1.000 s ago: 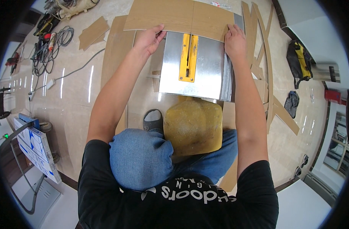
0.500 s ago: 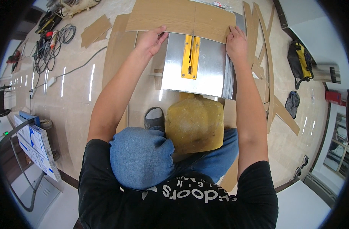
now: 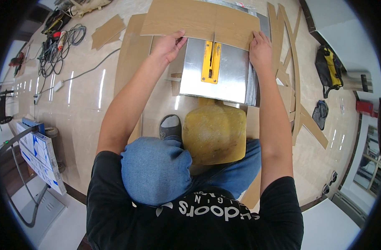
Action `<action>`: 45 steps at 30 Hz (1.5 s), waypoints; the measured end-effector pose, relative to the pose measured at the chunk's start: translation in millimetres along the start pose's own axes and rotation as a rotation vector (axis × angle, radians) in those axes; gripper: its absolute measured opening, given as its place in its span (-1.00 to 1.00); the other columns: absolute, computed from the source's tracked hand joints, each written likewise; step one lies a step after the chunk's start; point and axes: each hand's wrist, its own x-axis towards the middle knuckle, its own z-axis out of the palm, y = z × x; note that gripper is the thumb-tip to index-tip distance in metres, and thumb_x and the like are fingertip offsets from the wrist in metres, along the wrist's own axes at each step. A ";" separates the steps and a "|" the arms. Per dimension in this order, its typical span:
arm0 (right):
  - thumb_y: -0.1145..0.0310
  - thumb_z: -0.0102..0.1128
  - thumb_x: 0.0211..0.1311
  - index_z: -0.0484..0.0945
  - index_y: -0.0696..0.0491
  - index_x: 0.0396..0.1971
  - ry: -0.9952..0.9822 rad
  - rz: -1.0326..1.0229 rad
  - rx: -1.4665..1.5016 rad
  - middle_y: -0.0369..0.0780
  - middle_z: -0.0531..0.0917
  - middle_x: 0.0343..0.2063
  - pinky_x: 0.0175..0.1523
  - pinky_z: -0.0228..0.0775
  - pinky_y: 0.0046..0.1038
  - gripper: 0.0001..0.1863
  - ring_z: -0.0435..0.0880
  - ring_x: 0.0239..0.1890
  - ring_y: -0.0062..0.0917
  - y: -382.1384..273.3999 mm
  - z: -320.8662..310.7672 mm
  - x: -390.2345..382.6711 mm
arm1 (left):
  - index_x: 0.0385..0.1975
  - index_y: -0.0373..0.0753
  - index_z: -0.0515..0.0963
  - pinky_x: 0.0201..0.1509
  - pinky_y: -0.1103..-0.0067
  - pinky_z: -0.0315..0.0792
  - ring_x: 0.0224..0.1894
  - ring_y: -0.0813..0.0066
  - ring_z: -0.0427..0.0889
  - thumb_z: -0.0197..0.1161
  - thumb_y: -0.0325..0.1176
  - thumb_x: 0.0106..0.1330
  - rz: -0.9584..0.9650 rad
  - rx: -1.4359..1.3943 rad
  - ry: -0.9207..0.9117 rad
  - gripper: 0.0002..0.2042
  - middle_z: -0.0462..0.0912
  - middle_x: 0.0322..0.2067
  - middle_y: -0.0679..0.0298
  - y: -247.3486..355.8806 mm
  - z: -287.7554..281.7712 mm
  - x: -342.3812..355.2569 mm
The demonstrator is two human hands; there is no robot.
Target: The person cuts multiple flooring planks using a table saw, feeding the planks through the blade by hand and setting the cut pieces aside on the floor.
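A wood-grain board [image 3: 180, 18] lies across the silver top [image 3: 234, 75] of a table saw. A thin line runs through the board, in line with the slot of the yellow blade insert [image 3: 211, 62]. My left hand [image 3: 169, 46] grips the board's near edge left of the saw top, thumb above and fingers curled under. At the board's right end my right hand [image 3: 260, 52] holds the near corner, its fingertips against the edge. The blade is mostly hidden by the board and the insert.
A worn yellow stool [image 3: 215, 133] stands between my legs and the saw. Long offcut strips [image 3: 292, 71] lie on the right, near a black-and-yellow tool bag [image 3: 328, 68]. Coiled cables [image 3: 59, 52] and board pieces [image 3: 108, 32] are on the floor at the left.
The board has slid slightly nearer to me over the saw top, covering a little more of the yellow insert. Both hands keep their holds; the view has shifted a little.
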 end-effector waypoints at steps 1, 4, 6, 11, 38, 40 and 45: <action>0.38 -0.10 0.29 0.53 0.13 0.01 -0.001 -0.001 0.000 0.02 0.51 0.05 0.25 0.25 -0.27 -0.64 0.43 0.15 -0.15 1.1 1.4 -1.1 | -0.09 -0.33 0.39 0.01 0.61 0.56 -0.10 0.40 0.52 0.19 -0.55 0.28 0.000 0.000 -0.006 -0.76 0.49 -0.15 0.19 -0.9 -1.3 0.2; 0.37 -0.10 0.29 0.52 0.13 0.01 0.011 -0.021 -0.014 0.01 0.51 0.06 0.25 0.25 -0.26 -0.64 0.43 0.14 -0.15 0.9 1.9 -4.4 | -0.08 -0.33 0.39 0.02 0.61 0.55 -0.09 0.40 0.52 0.19 -0.56 0.28 0.012 -0.006 -0.016 -0.76 0.48 -0.14 0.18 -3.0 -4.2 -1.3; 0.37 -0.10 0.28 0.53 0.13 0.01 -0.011 0.008 -0.035 0.01 0.51 0.06 0.25 0.25 -0.27 -0.64 0.43 0.14 -0.15 -3.8 -2.0 -7.0 | -0.08 -0.33 0.39 0.02 0.61 0.55 -0.09 0.40 0.52 0.19 -0.56 0.28 0.025 -0.010 -0.020 -0.76 0.48 -0.15 0.19 -3.1 -5.5 -4.2; 0.38 -0.09 0.29 0.53 0.12 0.00 -0.003 0.013 -0.006 0.01 0.50 0.07 0.25 0.24 -0.27 -0.65 0.43 0.14 -0.15 -7.8 -7.7 -11.4 | -0.07 -0.31 0.38 0.02 0.61 0.55 -0.10 0.42 0.53 0.19 -0.56 0.28 -0.039 0.004 0.003 -0.75 0.49 -0.13 0.20 -2.1 -5.2 -10.0; 0.38 -0.07 0.26 0.53 0.09 0.02 -0.038 0.068 -0.038 0.00 0.47 0.12 0.28 0.23 -0.26 -0.63 0.40 0.18 -0.12 -18.9 -25.3 -35.4 | -0.05 -0.31 0.38 0.08 0.59 0.51 -0.08 0.45 0.52 0.17 -0.56 0.29 -0.023 0.004 -0.008 -0.75 0.50 -0.13 0.22 -9.3 -10.9 -42.1; 0.38 -0.06 0.25 0.53 0.08 0.02 -0.046 0.073 -0.044 -0.01 0.46 0.13 0.29 0.22 -0.27 -0.63 0.39 0.19 -0.12 -19.0 -26.6 -36.7 | -0.06 -0.30 0.38 0.07 0.60 0.51 -0.08 0.45 0.52 0.17 -0.56 0.29 -0.018 0.006 -0.003 -0.75 0.51 -0.13 0.22 -10.3 -11.3 -44.3; 0.39 -0.04 0.24 0.53 0.08 0.03 -0.045 0.065 -0.036 0.00 0.46 0.12 0.29 0.22 -0.27 -0.63 0.39 0.19 -0.11 -22.5 -30.6 -41.4 | -0.07 -0.30 0.39 0.06 0.60 0.51 -0.09 0.47 0.52 0.18 -0.56 0.28 -0.018 0.008 0.001 -0.76 0.51 -0.13 0.23 -12.0 -14.8 -48.8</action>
